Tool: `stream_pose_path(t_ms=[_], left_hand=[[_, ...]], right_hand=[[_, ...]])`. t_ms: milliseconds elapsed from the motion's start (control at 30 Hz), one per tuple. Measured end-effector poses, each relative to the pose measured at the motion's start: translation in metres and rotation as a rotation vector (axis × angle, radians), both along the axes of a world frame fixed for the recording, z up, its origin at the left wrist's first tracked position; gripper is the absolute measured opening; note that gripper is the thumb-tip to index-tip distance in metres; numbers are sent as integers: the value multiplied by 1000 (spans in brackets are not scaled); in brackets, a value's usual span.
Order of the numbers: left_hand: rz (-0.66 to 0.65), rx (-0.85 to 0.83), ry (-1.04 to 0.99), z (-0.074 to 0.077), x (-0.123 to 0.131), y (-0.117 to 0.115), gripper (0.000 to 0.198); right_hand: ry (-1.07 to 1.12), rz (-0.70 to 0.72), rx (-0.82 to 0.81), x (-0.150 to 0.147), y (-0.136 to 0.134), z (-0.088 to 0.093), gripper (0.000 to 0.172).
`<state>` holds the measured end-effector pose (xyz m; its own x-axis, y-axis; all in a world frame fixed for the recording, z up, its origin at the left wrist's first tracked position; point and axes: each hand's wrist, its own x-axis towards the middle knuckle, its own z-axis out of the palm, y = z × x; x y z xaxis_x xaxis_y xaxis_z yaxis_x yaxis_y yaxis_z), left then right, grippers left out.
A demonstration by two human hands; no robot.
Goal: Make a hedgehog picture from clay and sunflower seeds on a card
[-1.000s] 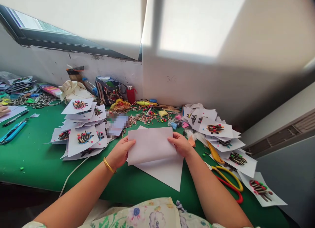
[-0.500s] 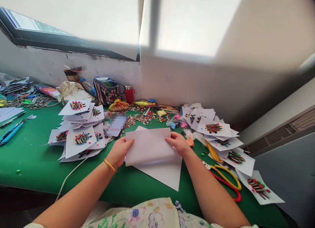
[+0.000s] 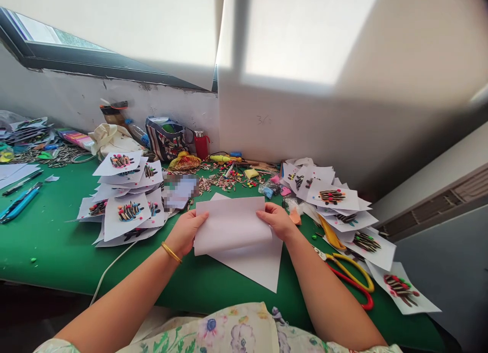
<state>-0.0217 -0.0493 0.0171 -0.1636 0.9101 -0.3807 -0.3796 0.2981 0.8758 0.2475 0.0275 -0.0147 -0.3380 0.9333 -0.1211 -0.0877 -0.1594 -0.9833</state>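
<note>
A blank white sheet of paper [image 3: 232, 223] is held by its left and right sides, its lower edge curling. My left hand [image 3: 187, 232] pinches the left side, thumb on top and the other fingers behind the paper. On the right side, my right hand [image 3: 277, 221] grips in the same way. Beneath the held sheet, another white sheet [image 3: 259, 269] lies at an angle on the green tabletop [image 3: 213, 292]. Part of that lower sheet is covered.
Stacks of cards with seed-and-clay figures stand left [image 3: 127, 213] and right [image 3: 332, 195]. Scissors [image 3: 353, 277] with red and yellow handles lie by my right forearm. Behind the paper are scattered seeds [image 3: 229, 179], a phone [image 3: 181, 193], a striped bag [image 3: 165, 139] and a red bottle [image 3: 201, 145].
The view has shifted very slightly. Both hands keep their hold on the sheet in nearly the same place.
</note>
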Motion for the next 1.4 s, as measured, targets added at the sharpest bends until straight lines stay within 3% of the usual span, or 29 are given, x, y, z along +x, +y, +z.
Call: stream_pose_path(t_ms=[967,1167,1400], left_hand=[[12,9,39,-1,2,-1,40],[-28,26,134,3,-3,-1,45],[-151,16,221,24,-12,3,37]], right_hand=[[26,50,-19,0,0,0,36],[30,170,-34,4,-1,1,40],[-79,325,-28,8,-7,9,35]])
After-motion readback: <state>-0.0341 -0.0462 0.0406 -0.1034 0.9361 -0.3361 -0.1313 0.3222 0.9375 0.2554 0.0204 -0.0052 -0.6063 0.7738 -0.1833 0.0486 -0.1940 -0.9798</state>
